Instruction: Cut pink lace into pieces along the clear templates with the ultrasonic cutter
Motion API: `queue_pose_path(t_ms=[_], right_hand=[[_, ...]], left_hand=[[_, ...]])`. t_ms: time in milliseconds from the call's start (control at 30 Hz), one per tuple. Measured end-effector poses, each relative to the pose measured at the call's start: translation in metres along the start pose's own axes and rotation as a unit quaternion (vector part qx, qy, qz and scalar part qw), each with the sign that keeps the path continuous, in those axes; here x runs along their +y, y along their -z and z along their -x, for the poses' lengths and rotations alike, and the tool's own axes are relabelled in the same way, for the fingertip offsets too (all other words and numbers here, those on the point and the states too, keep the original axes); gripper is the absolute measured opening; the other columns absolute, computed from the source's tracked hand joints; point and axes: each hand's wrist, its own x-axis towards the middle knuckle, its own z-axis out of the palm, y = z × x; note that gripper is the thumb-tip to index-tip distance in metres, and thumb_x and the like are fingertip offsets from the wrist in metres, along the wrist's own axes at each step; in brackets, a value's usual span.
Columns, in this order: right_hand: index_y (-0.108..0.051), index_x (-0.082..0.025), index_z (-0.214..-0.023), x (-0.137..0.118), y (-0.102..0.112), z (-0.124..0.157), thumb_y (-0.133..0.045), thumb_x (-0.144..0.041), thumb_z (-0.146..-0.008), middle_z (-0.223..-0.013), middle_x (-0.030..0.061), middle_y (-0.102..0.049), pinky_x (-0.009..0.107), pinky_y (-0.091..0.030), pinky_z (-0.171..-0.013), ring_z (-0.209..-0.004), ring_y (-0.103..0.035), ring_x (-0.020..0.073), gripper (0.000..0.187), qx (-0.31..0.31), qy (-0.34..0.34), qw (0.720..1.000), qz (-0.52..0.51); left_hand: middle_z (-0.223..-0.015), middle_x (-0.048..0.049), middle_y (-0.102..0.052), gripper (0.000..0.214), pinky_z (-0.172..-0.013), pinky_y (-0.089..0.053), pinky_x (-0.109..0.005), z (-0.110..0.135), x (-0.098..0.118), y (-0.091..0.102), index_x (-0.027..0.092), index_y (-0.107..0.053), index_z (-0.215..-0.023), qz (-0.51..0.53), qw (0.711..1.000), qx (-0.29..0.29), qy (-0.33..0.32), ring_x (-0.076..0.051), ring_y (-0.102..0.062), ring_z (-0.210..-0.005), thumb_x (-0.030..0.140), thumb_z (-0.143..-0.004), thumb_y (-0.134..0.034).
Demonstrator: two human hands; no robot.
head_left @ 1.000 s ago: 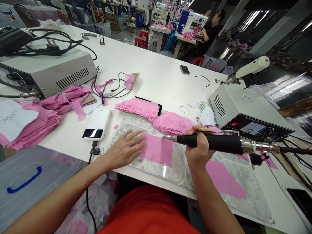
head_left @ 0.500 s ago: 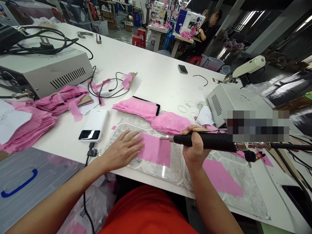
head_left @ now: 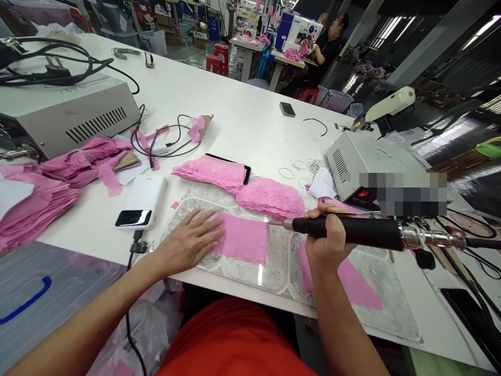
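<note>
The left hand lies flat, fingers slightly spread, gripping nothing, on the left edge of a thin pink rectangular fabric piece atop a glossy, grey-mottled board on the white desk. The right hand is closed round a black cylindrical tool with a metal tip, its point at the fabric's upper right corner (contact is too fine to tell). Behind lie textured pink lacy stacks. A distant white-and-blue sewing machine reads "JUKI"; a clear plastic bag holds pink scraps.
</note>
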Motion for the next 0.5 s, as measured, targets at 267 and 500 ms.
queue_pose_path(t_ms=[267, 500], right_hand=[[-0.056, -0.019, -0.073, 0.004, 0.0, 0.0, -0.06, -0.021, -0.072, -0.074, -0.0028, -0.057, 0.03, -0.049, -0.059, -0.058, -0.055, 0.0102, 0.005, -0.02, 0.007, 1.0, 0.02], [-0.057, -0.019, -0.076, -0.007, 0.009, 0.001, -0.057, -0.021, -0.07, -0.075, -0.0017, -0.057, 0.029, -0.047, -0.057, -0.057, -0.053, 0.0095, 0.006, -0.01, -0.026, 1.0, -0.011]], left_hand=[[-0.136, -0.0046, -0.056, 0.033, -0.116, -0.025, -0.05, 0.0, 0.0, 0.001, 0.022, -0.059, -0.127, -0.005, 1.0, -0.002, -0.005, -0.025, -0.035, -0.139, 0.022, -0.097, -0.046], [-0.137, -0.0081, -0.055, 0.036, -0.116, -0.027, -0.049, -0.001, 0.0, 0.005, 0.019, -0.054, -0.13, 0.002, 0.999, 0.029, -0.022, -0.025, -0.036, -0.139, 0.02, -0.095, -0.048]])
